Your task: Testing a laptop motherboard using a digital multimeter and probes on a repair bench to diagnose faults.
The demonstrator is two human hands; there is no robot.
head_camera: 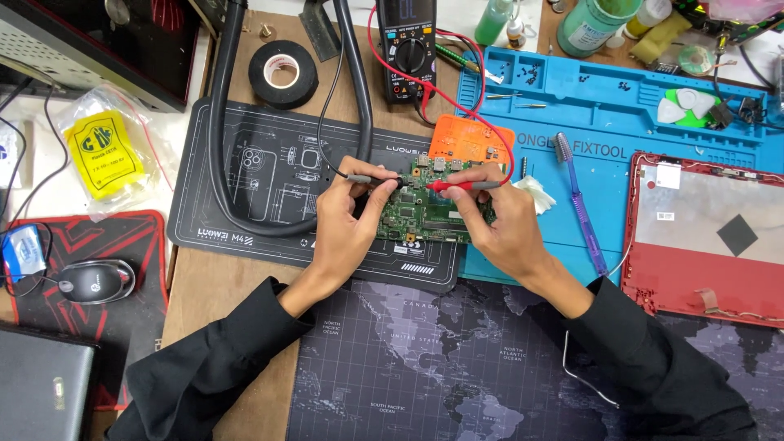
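A green circuit board lies where the dark work mat meets the blue repair mat. My left hand pinches a black test probe, tip pointing right onto the board's upper left. My right hand grips a red test probe, tip pointing left onto the board. Both probe leads run up to a black multimeter at the top. An orange plastic piece sits just behind the board.
A black tape roll and thick black hoses lie on the left. A purple toothbrush rests on the blue mat, a red laptop shell at right. A mouse sits far left, a map-printed mat in front.
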